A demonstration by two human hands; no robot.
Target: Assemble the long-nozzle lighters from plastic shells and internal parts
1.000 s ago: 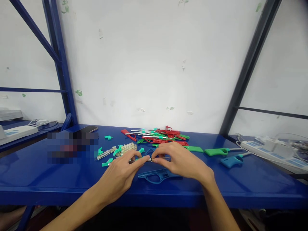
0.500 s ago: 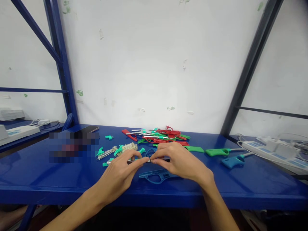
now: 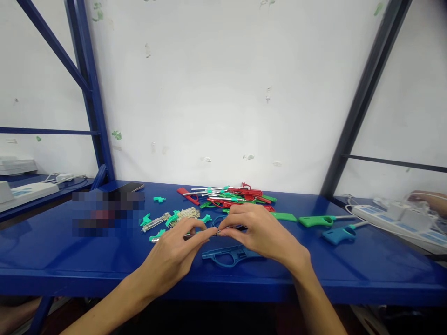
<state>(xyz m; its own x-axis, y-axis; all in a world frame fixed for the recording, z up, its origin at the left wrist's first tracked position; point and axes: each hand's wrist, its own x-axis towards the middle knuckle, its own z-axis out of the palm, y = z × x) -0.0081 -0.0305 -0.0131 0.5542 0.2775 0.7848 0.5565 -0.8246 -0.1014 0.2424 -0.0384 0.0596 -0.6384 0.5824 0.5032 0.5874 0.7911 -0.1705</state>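
Blue counter (image 3: 52, 260) w/ loose pile of red/green lighter shells (image 3: 233, 197) at the back, blue half-shell (image 3: 226, 255) lying just below the hands. L hand (image 3: 172, 258) + R hand (image 3: 265, 235): both grips pinching thin metal tube (image 3: 213, 232) at fingertips, just above the half-shell. Two-point hold prob. keeps it steady & level.

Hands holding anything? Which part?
Both pinch one thin metal rod: left hand and right hand fingertips meet about mid-length.
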